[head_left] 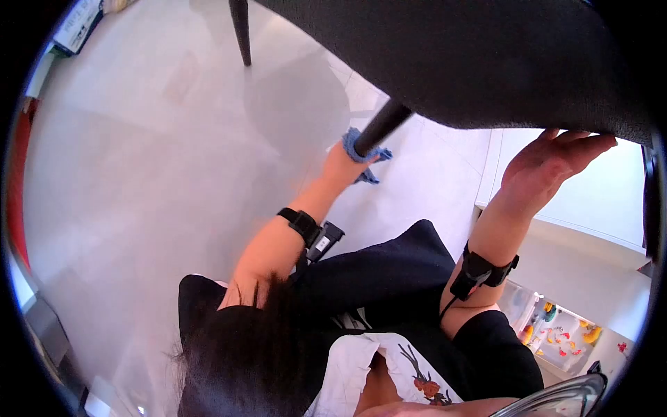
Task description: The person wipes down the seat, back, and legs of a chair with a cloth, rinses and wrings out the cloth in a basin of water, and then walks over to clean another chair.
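Head view: left hand (pixel 340 165) closed around blue cloth (pixel 367 176), which wraps the lower part of the near chair leg (pixel 382 128). Far chair leg (pixel 240 33) has no cloth on it; how much is finished, cannot tell. Right hand (pixel 545 170) at lower edge of dark chair (pixel 486 62), fingers partly hidden, grip unclear. Wide floor (pixel 139 167) left of the near leg; white cabinet (pixel 577 198) close behind right hand, tighter room there.

The floor (pixel 160 160) is overhung by a chair (pixel 472 62). To the right, a cabinet (pixel 590 198) is seen; a box (pixel 78 26) is placed far left.
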Tool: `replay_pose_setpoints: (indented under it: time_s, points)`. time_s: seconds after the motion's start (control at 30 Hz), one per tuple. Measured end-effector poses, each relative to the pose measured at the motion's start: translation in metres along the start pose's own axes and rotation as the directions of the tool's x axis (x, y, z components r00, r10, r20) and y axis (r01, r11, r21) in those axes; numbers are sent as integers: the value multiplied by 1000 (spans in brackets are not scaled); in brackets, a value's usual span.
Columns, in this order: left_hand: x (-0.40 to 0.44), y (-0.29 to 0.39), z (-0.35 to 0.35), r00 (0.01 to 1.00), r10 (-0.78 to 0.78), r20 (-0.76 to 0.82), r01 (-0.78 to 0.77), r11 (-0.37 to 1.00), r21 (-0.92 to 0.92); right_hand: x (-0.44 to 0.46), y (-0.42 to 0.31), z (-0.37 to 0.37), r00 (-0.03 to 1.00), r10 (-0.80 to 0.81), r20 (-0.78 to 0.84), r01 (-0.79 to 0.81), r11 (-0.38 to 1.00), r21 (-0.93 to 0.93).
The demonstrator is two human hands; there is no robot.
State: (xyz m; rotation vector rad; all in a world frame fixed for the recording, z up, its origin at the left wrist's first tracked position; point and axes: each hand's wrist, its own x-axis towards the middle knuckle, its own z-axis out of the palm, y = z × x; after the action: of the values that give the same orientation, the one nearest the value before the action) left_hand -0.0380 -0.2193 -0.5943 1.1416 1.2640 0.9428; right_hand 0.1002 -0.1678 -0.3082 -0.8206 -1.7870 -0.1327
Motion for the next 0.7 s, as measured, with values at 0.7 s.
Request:
replay_pose_setpoints:
  time_s: [0.7]
  points:
    - [4, 49, 105, 973, 10, 229, -74, 959, 273, -3, 48, -96, 559, 713, -424, -606, 700, 379]
